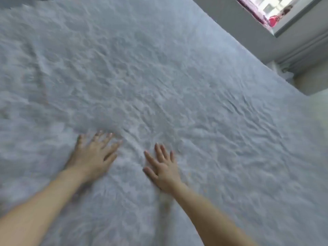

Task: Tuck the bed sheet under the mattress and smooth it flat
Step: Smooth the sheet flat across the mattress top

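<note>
A pale blue-grey bed sheet (159, 77) with a faint pattern covers the whole mattress and fills most of the head view. It is creased all over, with sharper wrinkles toward the right edge. My left hand (92, 157) lies palm down on the sheet, fingers spread and straight. My right hand (163, 167) lies flat beside it, a short way to the right, fingers also spread. Both hands press the fabric and hold nothing. The picture is blurred by motion.
The far side of the bed runs along a grey wall (248, 29) at the upper right. A window (276, 13) sits in the top right corner. A strip of pale floor (317, 96) shows past the bed's right corner.
</note>
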Demonstrator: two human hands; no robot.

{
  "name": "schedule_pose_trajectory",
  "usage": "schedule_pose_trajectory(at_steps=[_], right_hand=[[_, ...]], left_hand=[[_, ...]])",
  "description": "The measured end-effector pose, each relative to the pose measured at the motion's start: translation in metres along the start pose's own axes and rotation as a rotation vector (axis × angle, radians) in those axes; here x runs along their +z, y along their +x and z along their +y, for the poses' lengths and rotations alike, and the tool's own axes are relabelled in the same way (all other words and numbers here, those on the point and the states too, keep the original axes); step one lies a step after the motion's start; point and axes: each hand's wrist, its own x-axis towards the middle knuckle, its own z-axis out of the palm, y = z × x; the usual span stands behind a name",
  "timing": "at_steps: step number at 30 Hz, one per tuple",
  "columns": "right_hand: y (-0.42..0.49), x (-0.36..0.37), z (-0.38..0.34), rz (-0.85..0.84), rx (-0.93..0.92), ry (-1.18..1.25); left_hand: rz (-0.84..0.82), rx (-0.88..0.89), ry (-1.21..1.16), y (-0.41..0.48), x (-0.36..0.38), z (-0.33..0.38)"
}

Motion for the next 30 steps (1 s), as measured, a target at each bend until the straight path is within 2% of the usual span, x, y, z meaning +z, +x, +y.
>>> schedule_pose_trajectory(at_steps=[2, 4, 6, 7, 9, 11, 13, 16, 18, 20, 23, 24, 26, 28, 30], right_hand=[[-0.106, 0.051, 0.017, -0.044, -0.154, -0.021], [-0.201, 0.088, 0.029, -0.06, -0.225, -0.015], [-0.252, 0.093, 0.048, -0.089, -0.29, 0.032], [-0.261, 0.084, 0.061, -0.045, -0.29, 0.12], [-0.257, 0.058, 0.089, 0.092, -0.145, 0.301], [-0.236, 0.029, 0.131, 0.273, 0.115, 0.296], [-0.217, 0.009, 0.186, 0.148, 0.338, 0.145], [-0.246, 0.031, 0.261, -0.068, 0.423, 0.001], [-0.325, 0.079, 0.302, -0.041, 0.599, 0.02], [-0.43, 0.126, 0.33, 0.021, 0.875, 0.004], [-0.529, 0.144, 0.352, -0.082, 1.194, 0.125], [-0.536, 0.135, 0.355, -0.111, 1.244, 0.191], [-0.523, 0.111, 0.364, -0.055, 1.281, 0.255], [-0.491, 0.08, 0.374, 0.071, 1.229, 0.265], [-0.446, 0.048, 0.378, 0.17, 1.05, 0.282]], left_hand=[[-0.05, -0.046, -0.042, -0.041, 0.036, 0.058], [-0.091, -0.017, -0.025, -0.087, 0.06, 0.104], [-0.111, -0.027, 0.033, -0.119, 0.066, 0.137], [-0.093, -0.035, 0.054, -0.125, 0.062, 0.151], [-0.095, -0.014, 0.057, -0.123, 0.051, 0.176], [-0.008, 0.092, 0.114, -0.103, 0.04, 0.21], [0.042, 0.138, 0.184, -0.072, 0.025, 0.267], [-0.05, 0.193, 0.219, -0.053, 0.05, 0.358], [-0.15, 0.283, 0.197, -0.084, 0.093, 0.4], [-0.24, 0.378, 0.186, -0.133, 0.132, 0.422], [-0.371, 0.598, 0.263, -0.176, 0.144, 0.436], [-0.369, 0.655, 0.287, -0.176, 0.137, 0.44], [-0.366, 0.651, 0.175, -0.155, 0.107, 0.454], [-0.208, 0.514, -0.037, -0.122, 0.085, 0.467], [-0.106, 0.332, -0.126, -0.085, 0.061, 0.482]])
